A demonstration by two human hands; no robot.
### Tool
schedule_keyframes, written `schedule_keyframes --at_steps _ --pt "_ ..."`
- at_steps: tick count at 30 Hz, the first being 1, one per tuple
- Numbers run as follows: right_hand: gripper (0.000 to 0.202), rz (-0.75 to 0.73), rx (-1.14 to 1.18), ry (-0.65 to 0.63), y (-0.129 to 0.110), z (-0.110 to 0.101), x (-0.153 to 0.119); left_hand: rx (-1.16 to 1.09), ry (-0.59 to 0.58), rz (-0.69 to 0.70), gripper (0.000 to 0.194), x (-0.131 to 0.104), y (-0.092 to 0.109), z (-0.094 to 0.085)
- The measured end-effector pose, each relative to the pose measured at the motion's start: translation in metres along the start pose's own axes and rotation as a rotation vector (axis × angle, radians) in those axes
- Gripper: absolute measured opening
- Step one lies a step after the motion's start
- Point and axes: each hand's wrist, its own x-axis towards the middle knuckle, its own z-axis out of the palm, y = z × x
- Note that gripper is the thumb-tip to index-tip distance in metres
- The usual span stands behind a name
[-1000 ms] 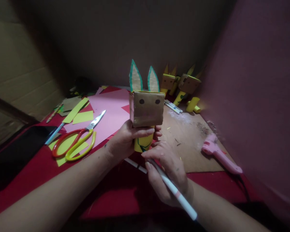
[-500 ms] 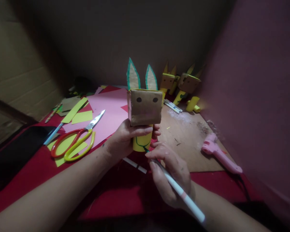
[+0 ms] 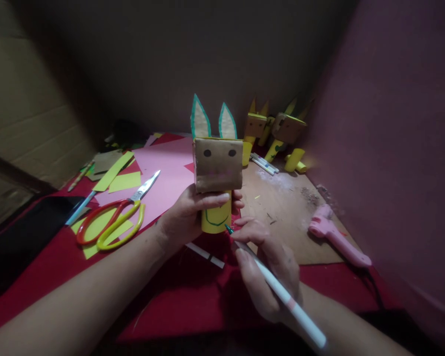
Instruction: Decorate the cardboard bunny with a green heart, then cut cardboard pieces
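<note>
2 hands (image 3: pixel 183 213) w/ 1 figure (image 3: pixel 218 165), 1 mkr (image 3: pixel 280 290).

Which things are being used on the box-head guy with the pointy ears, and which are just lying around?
In use now:
box-headed figure, held in the left hand
green-tipped marker, held in the right hand, its tip close to the figure's yellow tube

Just lying about, untouched:
scissors
pink glue gun
white pens
big pink paper
</note>
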Motion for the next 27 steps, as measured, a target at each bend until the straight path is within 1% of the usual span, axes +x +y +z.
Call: schedule_keyframes --at_steps 4,7,13,21,27 --pt "0.030 0.034 0.074 0.064 0.005 0.002 -0.004 -0.030 -0.026 0.004 0.018 0.000 0.001 -0.001" --pt "0.029 0.047 0.079 0.098 0.006 0.004 -0.001 -0.017 -0.032 -0.004 0.020 0.000 0.001 -0.002" --pt "0.028 -0.024 0.027 0.145 0.005 0.005 0.007 0.008 -0.025 -0.026 0.022 -0.003 0.002 -0.002" --pt "0.027 -0.012 0.008 0.138 0.004 0.002 0.008 0.010 -0.059 -0.049 0.024 -0.004 0.001 -0.002" --pt "0.028 -0.021 0.002 0.136 0.003 0.002 0.008 0.020 -0.075 -0.022 0.022 -0.004 0.001 -0.001"
